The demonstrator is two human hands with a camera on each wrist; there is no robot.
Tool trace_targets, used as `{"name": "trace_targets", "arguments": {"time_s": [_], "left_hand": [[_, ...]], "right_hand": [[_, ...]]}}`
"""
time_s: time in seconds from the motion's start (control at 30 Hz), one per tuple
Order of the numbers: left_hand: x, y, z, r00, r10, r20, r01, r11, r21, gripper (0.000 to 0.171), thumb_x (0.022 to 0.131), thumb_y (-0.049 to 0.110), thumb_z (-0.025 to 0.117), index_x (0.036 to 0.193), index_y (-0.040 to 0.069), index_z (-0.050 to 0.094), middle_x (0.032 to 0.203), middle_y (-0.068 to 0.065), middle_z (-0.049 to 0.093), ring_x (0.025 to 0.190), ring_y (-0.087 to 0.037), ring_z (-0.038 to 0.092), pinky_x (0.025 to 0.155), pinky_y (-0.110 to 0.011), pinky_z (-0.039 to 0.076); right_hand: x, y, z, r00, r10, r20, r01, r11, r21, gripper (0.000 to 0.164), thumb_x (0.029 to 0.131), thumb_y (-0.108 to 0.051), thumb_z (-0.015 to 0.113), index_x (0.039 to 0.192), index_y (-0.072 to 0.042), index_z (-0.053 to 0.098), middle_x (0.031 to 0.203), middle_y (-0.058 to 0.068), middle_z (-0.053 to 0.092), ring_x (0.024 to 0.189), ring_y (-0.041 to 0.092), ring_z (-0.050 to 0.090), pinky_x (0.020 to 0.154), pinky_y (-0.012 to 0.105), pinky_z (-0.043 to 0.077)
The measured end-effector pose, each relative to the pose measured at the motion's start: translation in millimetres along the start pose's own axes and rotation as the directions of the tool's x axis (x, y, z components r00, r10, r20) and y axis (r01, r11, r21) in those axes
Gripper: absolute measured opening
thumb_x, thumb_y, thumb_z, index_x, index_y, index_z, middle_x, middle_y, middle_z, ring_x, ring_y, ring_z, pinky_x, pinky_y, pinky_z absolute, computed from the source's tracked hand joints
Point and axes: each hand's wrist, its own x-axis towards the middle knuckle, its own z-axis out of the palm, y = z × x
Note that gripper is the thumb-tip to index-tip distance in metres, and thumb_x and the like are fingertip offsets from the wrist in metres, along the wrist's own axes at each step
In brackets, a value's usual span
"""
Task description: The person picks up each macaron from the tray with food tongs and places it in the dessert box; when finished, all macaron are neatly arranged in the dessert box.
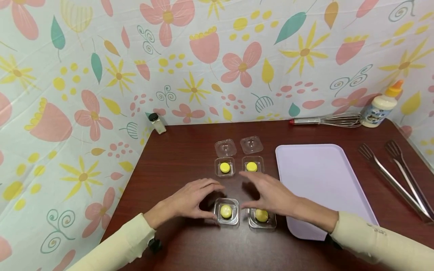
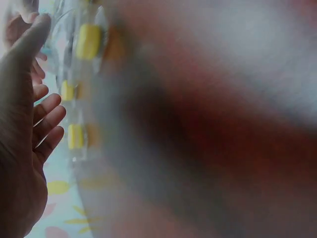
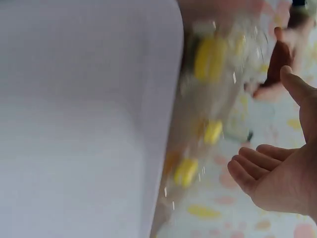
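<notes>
Four small clear plastic boxes each hold a yellow macaron. The far left box (image 1: 225, 175) and far right box (image 1: 259, 160) stand with their clear lids (image 1: 225, 148) laid back behind them. Glossy clear tops seem to cover the near left box (image 1: 226, 222) and near right box (image 1: 262, 225). My left hand (image 1: 196, 197) is just left of the near left box, thumb and fingers spread apart. Above and partly hiding the near right box, my right hand (image 1: 269, 190) has its thumb and fingers apart, with nothing gripped. Whether either hand touches a box cannot be seen.
A lilac tray (image 1: 315, 173) lies right of the boxes, under my right forearm. Metal tongs (image 1: 403, 177) lie at the far right. Along the back are a whisk (image 1: 325, 119), a white squeeze bottle (image 1: 379, 109) and a small black-capped jar (image 1: 157, 123). A flowered cloth hangs behind.
</notes>
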Motion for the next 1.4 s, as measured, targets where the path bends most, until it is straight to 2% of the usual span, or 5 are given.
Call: {"name": "trace_targets", "arguments": {"time_s": [0.33, 0.53, 0.7, 0.9, 1.4], "left_hand": [[43.7, -21.7, -29.3, 0.993, -0.063, -0.1, 0.065, 0.998, 0.02, 0.077, 0.096, 0.05, 0.076, 0.156, 0.009, 0.05, 0.155, -0.007, 0.054, 0.143, -0.021, 0.05, 0.119, -0.044, 0.041], [86.9, -41.5, -39.8, 0.989, -0.124, -0.075, 0.125, 0.992, 0.01, 0.093, 0.095, 0.051, 0.079, 0.165, 0.008, 0.036, 0.167, -0.01, 0.041, 0.151, -0.025, 0.042, 0.124, -0.045, 0.034], [120.4, -60.1, -39.8, 0.971, -0.237, 0.01, 0.237, 0.971, -0.012, 0.098, 0.096, 0.054, 0.076, 0.168, 0.007, 0.028, 0.172, -0.009, 0.033, 0.154, -0.027, 0.038, 0.125, -0.045, 0.032], [151.8, -75.4, -30.7, 0.92, -0.369, 0.129, 0.37, 0.929, 0.024, 0.095, 0.098, 0.054, 0.073, 0.169, 0.011, 0.027, 0.172, -0.004, 0.032, 0.151, -0.022, 0.043, 0.123, -0.043, 0.035], [192.1, -78.9, -11.3, 0.879, -0.435, 0.196, 0.418, 0.9, 0.123, 0.088, 0.099, 0.048, 0.074, 0.168, 0.013, 0.032, 0.169, -0.004, 0.039, 0.152, -0.024, 0.041, 0.125, -0.043, 0.032]], "right_hand": [[28.6, 54.1, -57.2, 0.998, 0.059, -0.027, -0.059, 0.998, 0.018, 0.109, 0.086, -0.03, 0.092, 0.165, 0.004, 0.026, 0.167, 0.027, 0.033, 0.15, 0.045, 0.039, 0.12, 0.06, 0.034], [53.1, 92.5, -71.8, 0.991, 0.131, -0.007, -0.131, 0.991, -0.006, 0.105, 0.084, -0.015, 0.092, 0.164, 0.005, 0.027, 0.164, 0.03, 0.037, 0.114, 0.044, 0.065, 0.111, 0.06, 0.045], [73.7, 115.3, -68.1, 0.988, 0.152, 0.04, -0.151, 0.988, -0.035, 0.102, 0.083, -0.011, 0.093, 0.162, 0.009, 0.03, 0.163, 0.031, 0.037, 0.144, 0.047, 0.046, 0.117, 0.061, 0.039], [91.0, 132.0, -57.6, 0.981, 0.162, 0.109, -0.159, 0.987, -0.032, 0.095, 0.087, -0.013, 0.09, 0.16, 0.009, 0.035, 0.158, 0.033, 0.043, 0.144, 0.049, 0.045, 0.115, 0.061, 0.041], [101.9, 152.4, -42.3, 0.968, 0.202, 0.149, -0.208, 0.978, 0.032, 0.082, 0.091, -0.008, 0.086, 0.158, 0.008, 0.041, 0.156, 0.031, 0.047, 0.145, 0.047, 0.045, 0.116, 0.06, 0.041]]}}
